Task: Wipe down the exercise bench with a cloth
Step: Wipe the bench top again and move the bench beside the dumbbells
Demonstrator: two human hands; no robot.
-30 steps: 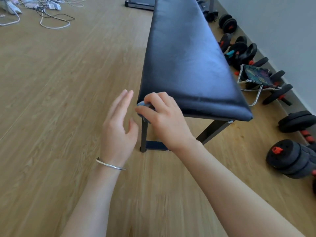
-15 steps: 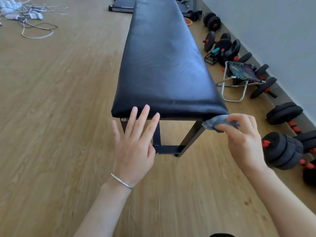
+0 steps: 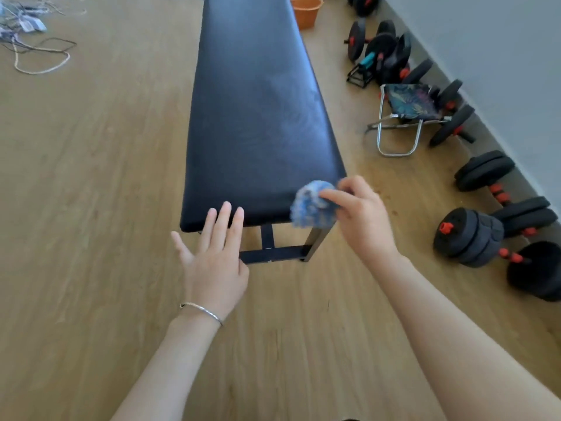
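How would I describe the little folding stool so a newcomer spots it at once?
Right of the long black bench, a row of black dumbbells lines the grey wall. The folding stool stands among them. It alone has a chrome tube frame and a dark leaf-patterned fabric seat.

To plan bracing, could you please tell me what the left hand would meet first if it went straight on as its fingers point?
Probably the near end of the bench, right ahead of the left hand, fingers straight, though depth is unclear.
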